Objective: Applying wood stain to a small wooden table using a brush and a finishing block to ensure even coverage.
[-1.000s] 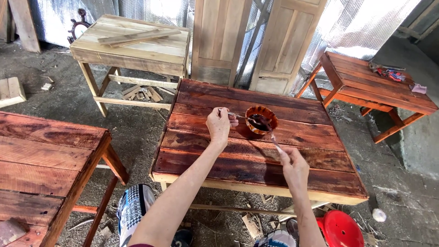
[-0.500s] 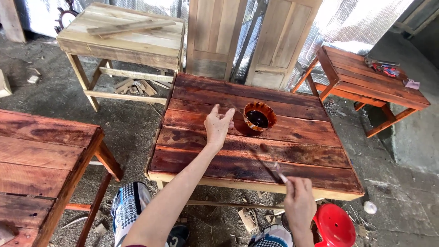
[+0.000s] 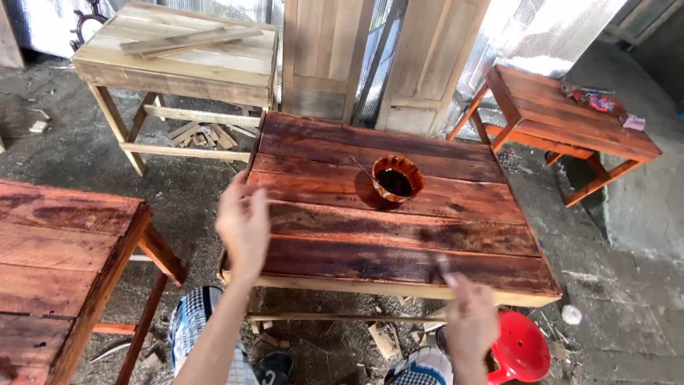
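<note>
A slatted wooden table [image 3: 456, 224], stained dark red and wet-looking, stands in front of me. On its far middle sits a small round bowl [image 3: 397, 178] of dark stain. My left hand [image 3: 244, 228] hovers blurred over the table's near left corner, fingers apart and holding nothing. My right hand [image 3: 470, 321] is at the near edge, closed around a thin brush [image 3: 445, 267] whose tip lies on the front plank.
A second red-stained table [image 3: 57, 249] is close on my left. An unstained table [image 3: 178, 64] with loose planks stands at the back left, and an orange-red table [image 3: 570, 114] at the right. Door panels [image 3: 385, 50] lean behind. A red plastic stool [image 3: 524, 346] sits by my feet.
My left hand has lifted off the middle planks and swung to the near left corner. My right hand has drawn the brush back from beside the bowl to the front plank.
</note>
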